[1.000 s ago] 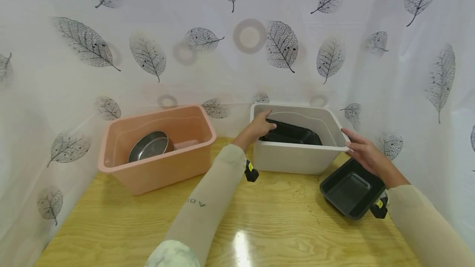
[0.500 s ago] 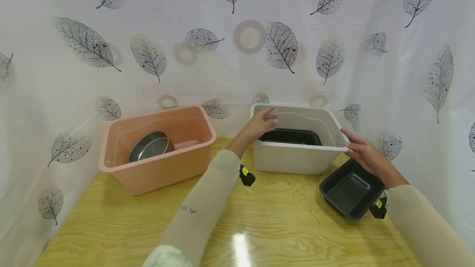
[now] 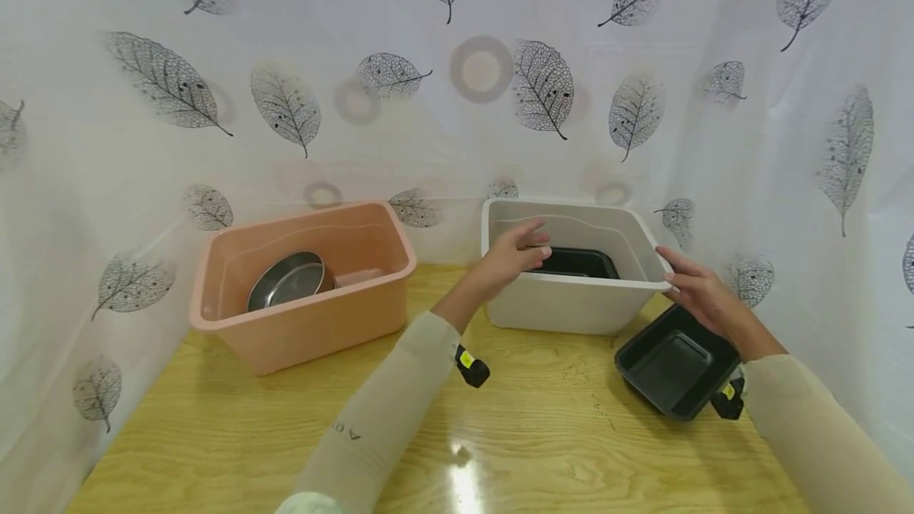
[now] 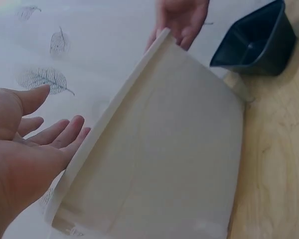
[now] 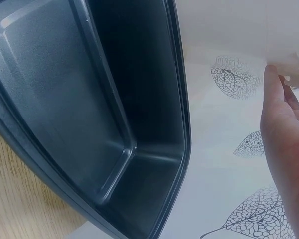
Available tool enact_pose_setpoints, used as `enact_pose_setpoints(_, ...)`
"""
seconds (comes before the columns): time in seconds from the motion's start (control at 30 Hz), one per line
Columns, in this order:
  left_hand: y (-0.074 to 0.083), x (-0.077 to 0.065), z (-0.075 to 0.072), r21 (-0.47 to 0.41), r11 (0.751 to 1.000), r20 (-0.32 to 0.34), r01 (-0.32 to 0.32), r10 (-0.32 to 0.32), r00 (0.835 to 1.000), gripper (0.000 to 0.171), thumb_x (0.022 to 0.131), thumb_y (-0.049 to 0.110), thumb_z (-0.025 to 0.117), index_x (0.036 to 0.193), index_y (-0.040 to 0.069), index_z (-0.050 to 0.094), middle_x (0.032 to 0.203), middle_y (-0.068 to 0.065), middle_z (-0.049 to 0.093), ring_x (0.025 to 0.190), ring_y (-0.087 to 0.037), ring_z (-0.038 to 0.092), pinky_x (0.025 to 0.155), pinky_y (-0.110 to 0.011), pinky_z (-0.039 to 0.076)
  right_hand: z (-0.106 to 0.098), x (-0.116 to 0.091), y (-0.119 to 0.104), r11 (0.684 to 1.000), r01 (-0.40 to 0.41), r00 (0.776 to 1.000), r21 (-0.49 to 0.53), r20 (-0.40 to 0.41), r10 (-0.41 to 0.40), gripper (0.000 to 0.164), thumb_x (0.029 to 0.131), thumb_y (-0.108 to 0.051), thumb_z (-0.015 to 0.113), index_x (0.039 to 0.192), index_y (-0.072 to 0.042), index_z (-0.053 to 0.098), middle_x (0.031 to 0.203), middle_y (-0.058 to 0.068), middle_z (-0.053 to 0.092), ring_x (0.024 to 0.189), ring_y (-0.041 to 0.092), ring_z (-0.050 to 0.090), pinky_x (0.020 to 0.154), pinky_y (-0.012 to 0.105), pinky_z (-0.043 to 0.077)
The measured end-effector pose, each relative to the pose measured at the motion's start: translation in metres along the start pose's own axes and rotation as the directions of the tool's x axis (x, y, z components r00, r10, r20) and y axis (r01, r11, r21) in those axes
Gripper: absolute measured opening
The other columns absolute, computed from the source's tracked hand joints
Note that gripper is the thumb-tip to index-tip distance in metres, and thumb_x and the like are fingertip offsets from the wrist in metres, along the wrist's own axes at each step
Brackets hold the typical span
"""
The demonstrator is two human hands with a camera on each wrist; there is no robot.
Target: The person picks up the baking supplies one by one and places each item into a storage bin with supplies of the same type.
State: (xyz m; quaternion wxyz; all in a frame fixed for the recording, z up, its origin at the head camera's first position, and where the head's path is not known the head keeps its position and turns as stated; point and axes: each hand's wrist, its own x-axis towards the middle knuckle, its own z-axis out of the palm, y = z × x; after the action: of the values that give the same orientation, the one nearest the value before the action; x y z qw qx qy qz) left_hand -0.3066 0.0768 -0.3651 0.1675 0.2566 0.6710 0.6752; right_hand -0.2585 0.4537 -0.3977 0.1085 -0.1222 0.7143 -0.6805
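My left hand (image 3: 505, 260) is over the front rim of a white plastic bin (image 3: 557, 308), its fingers spread and holding nothing. In the left wrist view that hand (image 4: 27, 154) shows its palm beside the bin's rim. Inside the bin lies a black rectangular baking pan (image 3: 581, 262), partly hidden by the front wall and my fingers. At the bin's right end, my right hand (image 3: 703, 300) grips the rim between thumb and fingers. Below that hand, a second black baking pan (image 3: 674, 367) stands on the table, leaning slightly; it fills much of the right wrist view.
To the left stands a peach-coloured plastic bin (image 3: 336, 331) with a round metal pan (image 3: 289, 280) tilted inside. Both bins rest on a wooden table (image 3: 528, 419), close to a white leaf-patterned curtain (image 3: 443, 133) behind and at the sides.
The black pan inside the white bin has gone from tilted to lying lower and flat. My left hand has let go of it and drawn nearer. My right hand stays at the rim.
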Motion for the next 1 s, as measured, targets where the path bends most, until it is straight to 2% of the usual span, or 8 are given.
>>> enact_pose_setpoints(0.13, -0.001, -0.01, 0.008, 0.039, 0.999, -0.01, -0.016, 0.017, 1.0, 0.063, 0.102, 0.019, 0.061, 0.159, 0.022, 0.033, 0.154, -0.008, 0.049, 0.135, -0.023, 0.054, 0.115, -0.043, 0.042, 0.0, 0.0, 0.002, 1.0, 0.009, 1.0, 0.019, 0.005, -0.009, 0.064, 0.108, -0.003, 0.035, 0.161, -0.005, -0.001, 0.166, 0.018, -0.018, 0.123, -0.008, 0.051, 0.096, 0.012, 0.049)
enact_pose_setpoints(0.37, -0.011, -0.03, 0.027, -0.023, 0.999, 0.013, -0.049, 0.05, 0.999, 0.064, 0.101, 0.021, 0.063, 0.158, 0.025, 0.034, 0.151, -0.003, 0.052, 0.128, -0.024, 0.06, 0.111, -0.038, 0.047, 0.0, -0.001, 0.002, 1.0, 0.017, 1.0, 0.014, 0.005, -0.017, 0.064, 0.108, -0.003, 0.035, 0.161, -0.004, -0.001, 0.165, 0.02, -0.019, 0.122, -0.009, 0.052, 0.096, 0.011, 0.05)
enact_pose_setpoints(0.63, -0.044, -0.047, 0.055, -0.042, 0.998, -0.014, -0.042, 0.042, 0.999, 0.061, 0.101, 0.019, 0.063, 0.156, 0.022, 0.039, 0.149, -0.006, 0.055, 0.126, -0.021, 0.06, 0.108, -0.036, 0.049, -0.001, 0.001, 0.001, 1.0, 0.006, 1.0, -0.007, 0.002, -0.006, 0.065, 0.108, -0.005, 0.037, 0.161, -0.004, 0.0, 0.166, 0.018, -0.019, 0.121, -0.011, 0.051, 0.095, 0.011, 0.049)
enact_pose_setpoints(0.9, -0.071, -0.061, 0.09, -0.073, 0.997, -0.035, 0.018, -0.021, 0.999, 0.061, 0.1, 0.02, 0.064, 0.156, 0.018, 0.039, 0.151, -0.012, 0.052, 0.125, -0.019, 0.06, 0.104, -0.033, 0.051, 0.0, 0.0, 0.001, 1.0, 0.004, 1.0, -0.024, -0.003, -0.004, 0.064, 0.108, -0.006, 0.036, 0.161, -0.005, 0.0, 0.166, 0.018, -0.018, 0.121, -0.012, 0.051, 0.095, 0.011, 0.049)
enact_pose_setpoints(1.0, -0.085, -0.064, 0.107, -0.13, 0.991, -0.053, 0.036, -0.043, 0.998, 0.064, 0.1, 0.018, 0.065, 0.157, 0.015, 0.037, 0.151, -0.012, 0.052, 0.124, -0.02, 0.061, 0.102, -0.033, 0.053, 0.0, -0.001, 0.0, 0.999, -0.003, 1.0, -0.032, -0.01, 0.002, 0.064, 0.108, -0.006, 0.037, 0.162, -0.006, 0.001, 0.167, 0.017, -0.017, 0.12, -0.012, 0.051, 0.095, 0.01, 0.049)
